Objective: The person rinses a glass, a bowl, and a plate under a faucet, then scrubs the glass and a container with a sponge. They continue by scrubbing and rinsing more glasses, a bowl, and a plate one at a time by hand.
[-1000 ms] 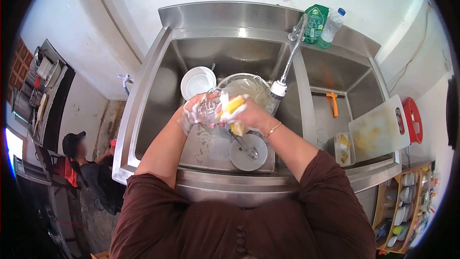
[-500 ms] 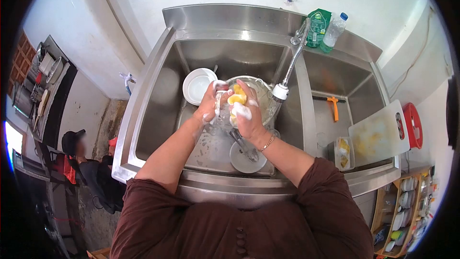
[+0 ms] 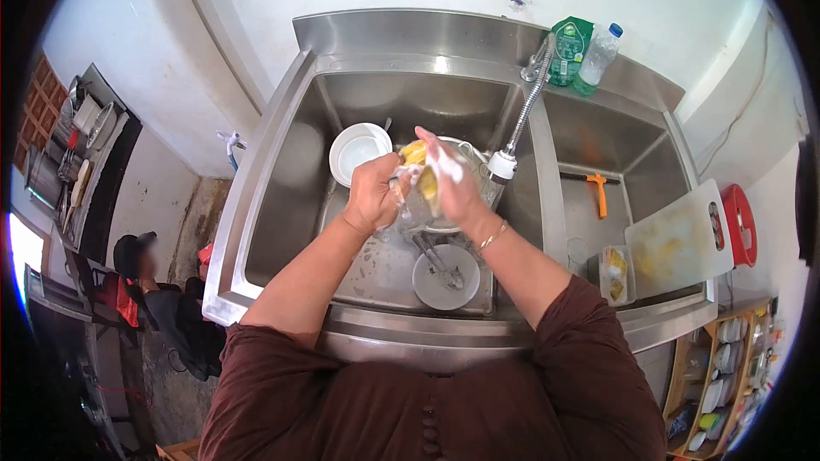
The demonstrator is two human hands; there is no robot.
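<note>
Above the left sink basin my two hands meet, both wet with suds. My right hand [image 3: 455,181] is closed round a yellow sponge [image 3: 430,190], its fingers pointing up and foam along them. My left hand [image 3: 373,194] is curled in a fist against the sponge, on a clear soapy object that my fingers mostly hide; its kind I cannot make out. Beneath and behind the hands is a large round metal bowl [image 3: 465,149], partly covered. White bowls [image 3: 359,154] lie to the left, and a white bowl [image 3: 446,290] with metal utensils [image 3: 440,263] is in front.
A flexible faucet [image 3: 504,162] hangs right of my hands. The right basin holds an orange-handled squeegee [image 3: 600,195]. A cutting board [image 3: 679,226], a plastic tub [image 3: 615,273] and a drinking glass [image 3: 577,252] stand right. Behind are a green pouch [image 3: 571,49] and bottle [image 3: 596,60]. A person [image 3: 166,312] is at left.
My left hand has turned to show its back and closed more tightly. My right hand has rotated upright, with the sponge now along its palm. The camera view has shifted slightly.
</note>
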